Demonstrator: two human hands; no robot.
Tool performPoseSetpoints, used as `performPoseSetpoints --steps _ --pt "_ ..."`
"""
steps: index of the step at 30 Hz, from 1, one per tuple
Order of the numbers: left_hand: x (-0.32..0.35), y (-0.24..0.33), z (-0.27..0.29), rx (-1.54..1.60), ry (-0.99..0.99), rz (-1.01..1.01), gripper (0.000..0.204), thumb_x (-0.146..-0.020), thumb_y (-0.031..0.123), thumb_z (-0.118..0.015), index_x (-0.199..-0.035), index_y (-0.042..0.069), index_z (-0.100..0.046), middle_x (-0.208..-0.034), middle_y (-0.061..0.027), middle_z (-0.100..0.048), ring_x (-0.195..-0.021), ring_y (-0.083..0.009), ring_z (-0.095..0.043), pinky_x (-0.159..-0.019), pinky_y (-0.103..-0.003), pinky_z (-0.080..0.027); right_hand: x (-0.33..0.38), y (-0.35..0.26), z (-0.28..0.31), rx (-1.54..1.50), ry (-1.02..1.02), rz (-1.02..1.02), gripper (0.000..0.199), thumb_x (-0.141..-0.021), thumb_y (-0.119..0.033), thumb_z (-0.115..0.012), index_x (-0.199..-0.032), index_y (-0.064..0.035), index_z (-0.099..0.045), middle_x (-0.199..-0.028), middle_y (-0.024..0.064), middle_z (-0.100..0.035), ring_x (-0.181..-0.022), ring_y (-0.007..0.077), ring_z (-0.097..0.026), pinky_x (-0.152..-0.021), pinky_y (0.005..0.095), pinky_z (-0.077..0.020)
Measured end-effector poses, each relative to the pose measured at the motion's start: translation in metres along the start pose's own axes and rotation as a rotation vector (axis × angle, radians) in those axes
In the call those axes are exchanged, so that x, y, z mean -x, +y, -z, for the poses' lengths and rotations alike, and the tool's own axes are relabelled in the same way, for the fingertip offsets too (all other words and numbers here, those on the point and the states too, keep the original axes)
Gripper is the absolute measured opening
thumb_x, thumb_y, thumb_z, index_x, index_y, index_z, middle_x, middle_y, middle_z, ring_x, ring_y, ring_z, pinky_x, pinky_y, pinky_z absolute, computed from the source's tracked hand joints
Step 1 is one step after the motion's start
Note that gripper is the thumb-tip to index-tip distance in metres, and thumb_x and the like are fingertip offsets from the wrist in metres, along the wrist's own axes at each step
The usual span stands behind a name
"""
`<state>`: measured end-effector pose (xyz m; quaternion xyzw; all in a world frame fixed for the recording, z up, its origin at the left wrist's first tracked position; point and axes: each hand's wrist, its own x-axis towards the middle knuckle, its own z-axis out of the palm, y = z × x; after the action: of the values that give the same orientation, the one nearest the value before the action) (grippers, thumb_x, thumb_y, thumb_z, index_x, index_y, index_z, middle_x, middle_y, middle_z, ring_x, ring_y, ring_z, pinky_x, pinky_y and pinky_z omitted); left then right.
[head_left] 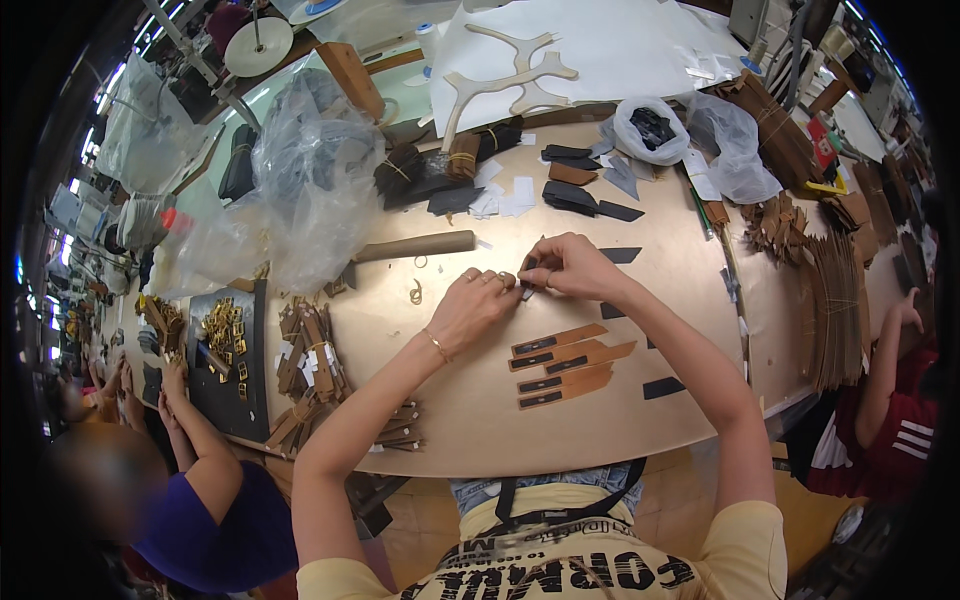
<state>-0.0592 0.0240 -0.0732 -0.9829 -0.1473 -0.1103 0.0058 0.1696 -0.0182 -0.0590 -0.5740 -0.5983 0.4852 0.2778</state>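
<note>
My left hand (478, 303) and my right hand (572, 266) meet over the middle of the table (450, 400). Between their fingertips they pinch a small dark strip (529, 279) with a pale patch at its lower end. Fingers cover much of it. Just below lie several tan leather tabs (585, 358), overlapping in a row, each with a black piece on its left end. Black pointed strips (662, 388) are spaced in a column to the right, partly hidden by my right forearm. Beyond my hands sit small piles of black pieces (568, 196) and white paper slips (519, 195).
A tool with a thick brown handle (420, 246) lies left of my hands. Further left are clear plastic bags (315, 170), brown strip bundles (310, 350) and a black board (250, 385) with gold buckles (225, 328). Brown strip stacks (832, 310) stand right. People work on both sides.
</note>
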Motion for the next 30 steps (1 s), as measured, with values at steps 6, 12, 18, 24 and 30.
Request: performPoseSetpoints --steps 6,12,18,24,30 --pt "0.000 -0.005 0.003 0.182 0.065 0.024 0.024 -0.083 0.012 -0.069 -0.106 0.015 -0.070 -0.101 -0.0037 -0.069 -0.089 -0.0191 -0.066 -0.085 -0.036 -0.047 0.020 -0.007 0.008 0.060 -0.063 0.123 0.025 -0.087 -0.020 -0.073 -0.105 -0.0016 -0.073 -0.096 0.0129 -0.074 -0.085 0.0208 -0.069 -0.077 0.0334 -0.0542" --pt "0.003 -0.008 0.015 0.552 0.176 0.201 0.020 -0.077 0.012 -0.067 -0.097 0.011 -0.068 -0.100 -0.0055 -0.067 -0.091 -0.0235 -0.064 -0.090 -0.038 -0.045 0.038 -0.017 -0.016 0.569 -0.057 0.259 0.034 -0.081 0.000 -0.057 -0.109 -0.0066 -0.074 -0.121 0.0097 -0.064 -0.117 0.0278 -0.057 -0.102 0.0387 -0.0447" --pt "0.006 0.013 0.009 0.275 0.094 0.126 0.024 -0.077 0.013 -0.064 -0.101 0.011 -0.069 -0.116 -0.0090 -0.062 -0.107 -0.0268 -0.058 -0.099 -0.041 -0.041 0.042 -0.017 -0.008 0.714 -0.005 0.364 0.022 -0.086 -0.010 -0.063 -0.105 -0.0071 -0.073 -0.105 0.0066 -0.069 -0.112 0.0236 -0.058 -0.094 0.0375 -0.0444" --pt "0.005 0.017 0.006 0.210 0.056 0.156 0.019 -0.078 0.014 -0.065 -0.096 0.010 -0.070 -0.118 -0.0094 -0.062 -0.109 -0.0265 -0.058 -0.099 -0.042 -0.042 0.012 -0.009 0.010 0.300 0.332 0.185 0.030 -0.088 -0.021 -0.068 -0.114 -0.0057 -0.069 -0.103 0.0124 -0.068 -0.101 0.0309 -0.062 -0.088 0.0411 -0.0498" --pt "-0.002 0.017 0.011 0.337 0.093 0.297 0.018 -0.079 0.020 -0.068 -0.093 0.009 -0.071 -0.112 -0.0093 -0.065 -0.105 -0.0255 -0.060 -0.095 -0.041 -0.042 0.003 -0.003 0.005 0.492 0.252 0.133 0.033 -0.084 -0.023 -0.075 -0.112 -0.0056 -0.067 -0.106 0.0128 -0.064 -0.099 0.0294 -0.062 -0.087 0.0413 -0.0490"
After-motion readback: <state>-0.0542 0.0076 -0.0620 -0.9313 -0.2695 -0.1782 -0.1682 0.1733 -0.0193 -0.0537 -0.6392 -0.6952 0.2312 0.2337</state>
